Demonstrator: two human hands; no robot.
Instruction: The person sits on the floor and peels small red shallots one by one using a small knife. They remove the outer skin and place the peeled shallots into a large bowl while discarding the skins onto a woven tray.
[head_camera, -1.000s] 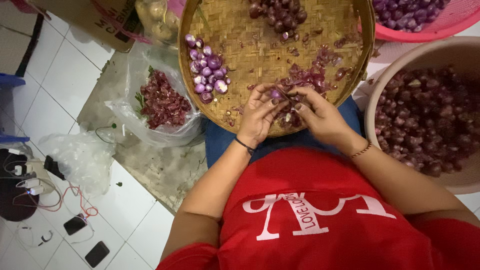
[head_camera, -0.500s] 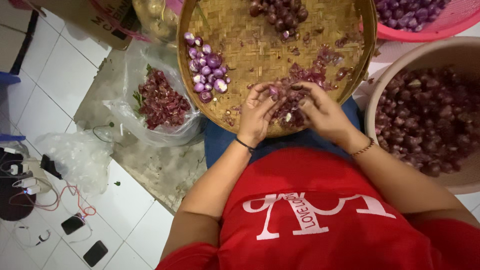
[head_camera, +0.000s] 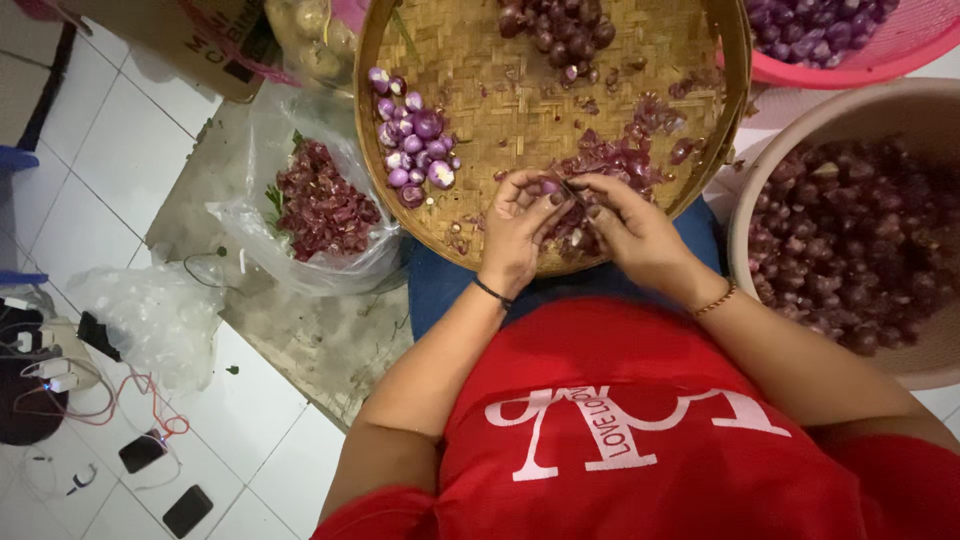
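Both wrists are bending inward over the woven tray (head_camera: 480, 110): left hand (head_camera: 515, 235) and right hand (head_camera: 630, 225) are pinching one shallot (head_camera: 549, 187), peeled shallots (head_camera: 412, 140) lying at ten o'clock.

Both forearms are reaching forward, bare, converging. Left hand (head_camera: 517, 228) and right hand (head_camera: 632, 228) are meeting at the fingertips, fingers curled inward, pinching.

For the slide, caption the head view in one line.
Both hands, left hand and right hand, peel a shallot over a woven tray.
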